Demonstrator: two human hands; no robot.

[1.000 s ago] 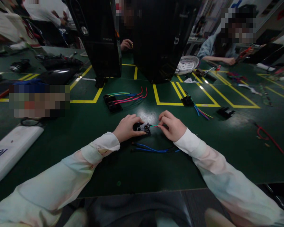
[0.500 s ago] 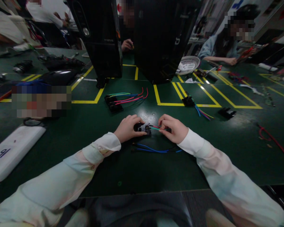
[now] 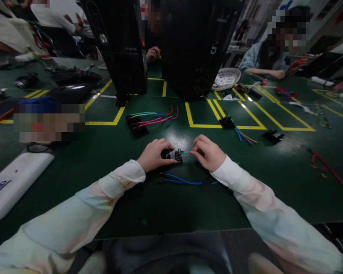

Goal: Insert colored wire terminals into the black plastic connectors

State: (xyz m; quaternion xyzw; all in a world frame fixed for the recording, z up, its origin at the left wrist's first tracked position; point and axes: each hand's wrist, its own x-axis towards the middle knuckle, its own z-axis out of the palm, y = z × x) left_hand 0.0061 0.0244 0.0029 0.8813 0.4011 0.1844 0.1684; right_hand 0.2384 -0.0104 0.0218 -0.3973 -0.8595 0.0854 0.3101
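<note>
Two-handed hold, ctr

Nearest: blue wires (image 3: pixel 185 181) on grn table (image 3: pixel 194 209). Next: L hand (image 3: pixel 154 154) grips blk connector (image 3: pixel 178 155); R hand (image 3: pixel 208 152) pinches grn wire (image 3: pixel 186 152) running to it. Farther: wired blk block (image 3: pixel 136 125), then tall blk case (image 3: pixel 194 49).

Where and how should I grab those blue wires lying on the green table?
I'd pinch the blue wires right of their middle, where they draw together, coming from the near side. Their left ends splay apart, and the left hand and right hand are busy just beyond, on the far side.
</note>
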